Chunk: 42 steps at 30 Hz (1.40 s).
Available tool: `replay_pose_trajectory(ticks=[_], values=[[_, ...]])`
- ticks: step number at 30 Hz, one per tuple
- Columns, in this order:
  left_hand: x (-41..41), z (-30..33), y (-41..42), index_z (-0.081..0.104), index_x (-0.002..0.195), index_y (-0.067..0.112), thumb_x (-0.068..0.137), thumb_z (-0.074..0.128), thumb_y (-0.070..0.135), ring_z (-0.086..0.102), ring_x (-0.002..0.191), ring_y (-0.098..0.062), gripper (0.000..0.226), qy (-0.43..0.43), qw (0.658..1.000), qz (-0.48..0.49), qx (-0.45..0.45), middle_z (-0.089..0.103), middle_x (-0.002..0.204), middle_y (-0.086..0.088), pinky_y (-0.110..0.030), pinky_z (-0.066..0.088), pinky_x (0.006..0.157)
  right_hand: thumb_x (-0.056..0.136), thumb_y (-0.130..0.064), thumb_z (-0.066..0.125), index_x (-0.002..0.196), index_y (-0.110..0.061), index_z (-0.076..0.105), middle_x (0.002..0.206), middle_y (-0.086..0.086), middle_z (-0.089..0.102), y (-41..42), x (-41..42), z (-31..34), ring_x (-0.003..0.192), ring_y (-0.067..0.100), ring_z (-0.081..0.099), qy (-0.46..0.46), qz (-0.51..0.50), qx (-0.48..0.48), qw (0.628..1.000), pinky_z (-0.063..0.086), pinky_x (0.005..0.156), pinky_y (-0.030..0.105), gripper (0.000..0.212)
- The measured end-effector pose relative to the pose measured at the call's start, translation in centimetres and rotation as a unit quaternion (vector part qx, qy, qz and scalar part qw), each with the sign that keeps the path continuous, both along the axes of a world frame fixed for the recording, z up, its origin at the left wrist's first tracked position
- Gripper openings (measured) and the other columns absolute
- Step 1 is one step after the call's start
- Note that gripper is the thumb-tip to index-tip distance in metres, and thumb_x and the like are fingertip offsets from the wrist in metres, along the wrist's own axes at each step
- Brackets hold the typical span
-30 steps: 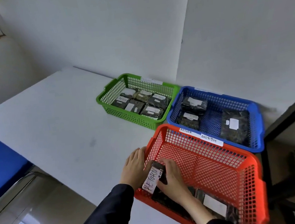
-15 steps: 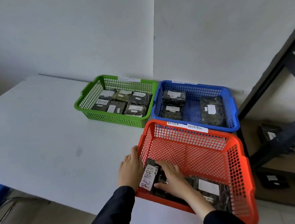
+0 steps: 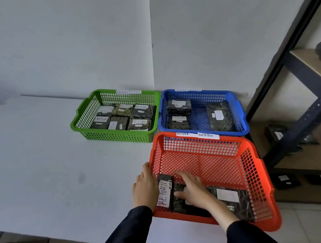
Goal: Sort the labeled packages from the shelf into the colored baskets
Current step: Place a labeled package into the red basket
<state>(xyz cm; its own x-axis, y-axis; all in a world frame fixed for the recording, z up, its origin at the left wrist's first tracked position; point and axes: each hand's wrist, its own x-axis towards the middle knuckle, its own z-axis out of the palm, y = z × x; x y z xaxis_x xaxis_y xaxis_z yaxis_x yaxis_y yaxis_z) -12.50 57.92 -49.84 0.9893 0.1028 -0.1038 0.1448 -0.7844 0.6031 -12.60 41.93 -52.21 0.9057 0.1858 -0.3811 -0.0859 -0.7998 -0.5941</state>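
Note:
An orange basket [image 3: 261,169] stands at the table's near edge, tagged "RETURN" and "OVERDUE" on its far rim. Inside its near left corner a dark package with a "RETURN" label [image 3: 165,192] leans against the wall. My right hand [image 3: 192,187] lies flat inside the basket, fingers straight, pressing on a dark package beside it. Outside the basket's left wall, my left hand [image 3: 144,187] rests with fingers extended along the wall. Another labeled package [image 3: 230,197] lies at the basket's near right. The green basket [image 3: 87,115] and the blue basket [image 3: 238,110] hold more packages.
A dark metal shelf rack [image 3: 310,92] stands at the right, with several dark labeled packages [image 3: 277,133] on its lower boards and one on an upper board. The white table [image 3: 40,165] stretches left of the baskets. Walls close off the back.
The view has swung right and up, bringing the shelf rack into sight. My right hand has flattened lower onto the packages in the orange basket; my left hand stays at the basket's wall.

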Motion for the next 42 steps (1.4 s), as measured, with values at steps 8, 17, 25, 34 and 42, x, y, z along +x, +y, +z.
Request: replay_pose_trajectory(ticks=[8,17,25,34,42], values=[[0.8,-1.3,0.4,0.03,0.113,0.009,0.096,0.034,0.01,0.055,0.092,-0.037,0.018,0.009,0.99,-0.013,-0.14,0.057,0.111,-0.02,-0.052,0.045,0.082,0.091,-0.037,0.055,0.145,-0.028,0.025,0.154,-0.005,0.025,-0.9,-0.3,1.5,0.141,0.019,0.024,0.0,-0.039,0.039,0.998,0.024,0.115,0.044,0.062],[1.2,2.4,-4.0,0.046,0.123,0.009,0.076,0.054,0.002,0.032,0.13,-0.032,0.048,-0.153,0.988,-0.037,-0.004,0.039,0.137,-0.013,-0.046,0.024,0.108,0.095,-0.028,0.049,0.132,-0.019,0.046,0.14,-0.004,0.045,-7.2,-0.8,5.8,0.13,0.012,0.041,-0.104,-0.128,0.063,0.984,0.035,0.109,0.033,0.038],[1.0,5.8,-18.6,0.06,0.101,0.017,0.078,0.036,0.025,0.044,0.118,-0.029,0.034,-0.204,0.944,-0.259,0.025,0.057,0.113,-0.005,-0.041,0.036,0.096,0.092,-0.017,0.051,0.111,-0.016,0.062,0.115,-0.001,0.06,-18.8,-3.6,9.1,0.11,0.017,0.056,-0.258,-0.173,0.034,0.95,0.042,0.097,0.033,0.022],[-1.4,7.8,-38.8,0.056,0.112,0.021,0.089,0.044,0.018,0.045,0.116,-0.023,0.026,-0.183,0.914,-0.358,0.056,0.056,0.117,0.0,-0.034,0.033,0.094,0.095,-0.015,0.048,0.111,-0.016,0.06,0.117,-0.003,0.054,-39.4,-10.8,11.1,0.11,0.014,0.053,-0.22,-0.193,-0.034,0.956,0.043,0.094,0.029,0.02],[-1.1,3.3,-48.7,0.054,0.115,0.02,0.092,0.041,0.018,0.045,0.116,-0.023,0.027,-0.113,0.922,-0.363,0.073,0.055,0.118,0.0,-0.033,0.033,0.095,0.095,-0.013,0.047,0.109,-0.016,0.061,0.115,-0.004,0.054,-51.9,-10.9,7.9,0.107,0.01,0.05,-0.169,-0.221,-0.058,0.959,0.037,0.084,0.022,0.02]])
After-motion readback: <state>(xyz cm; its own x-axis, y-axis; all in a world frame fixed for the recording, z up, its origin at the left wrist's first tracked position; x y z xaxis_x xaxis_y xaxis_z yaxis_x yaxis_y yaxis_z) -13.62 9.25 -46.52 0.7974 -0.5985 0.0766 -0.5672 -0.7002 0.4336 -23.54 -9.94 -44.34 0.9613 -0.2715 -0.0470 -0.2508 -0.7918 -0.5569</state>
